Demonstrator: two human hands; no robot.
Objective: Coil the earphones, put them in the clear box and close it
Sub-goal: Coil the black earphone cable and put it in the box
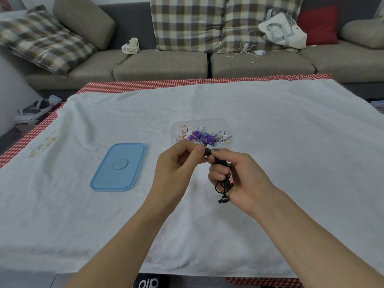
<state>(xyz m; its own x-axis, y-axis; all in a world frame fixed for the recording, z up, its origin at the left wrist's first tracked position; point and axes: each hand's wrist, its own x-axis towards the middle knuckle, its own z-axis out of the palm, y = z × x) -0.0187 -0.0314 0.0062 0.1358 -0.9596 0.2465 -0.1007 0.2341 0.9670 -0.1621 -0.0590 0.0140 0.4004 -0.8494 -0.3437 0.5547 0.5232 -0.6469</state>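
Black earphones (224, 183) hang as a small coiled bundle just in front of the clear box (216, 123). My right hand (243, 179) grips the bundle, with loops and an earbud dangling below its fingers. My left hand (178, 163) pinches the bundle's top end between thumb and forefinger. The clear box stands open on the table just beyond my hands and holds several coiled earphones in purple, white and red. Its blue lid (118, 167) lies flat on the cloth to the left of my hands.
A white towel (291, 142) covers the table over a red dotted cloth (145, 85). Behind stands a grey sofa (162, 63) with checked cushions, a small white fan (129, 45), a white charger cable (245, 49) and a white bag (282, 31). Shoes (33, 111) lie on the floor at left.
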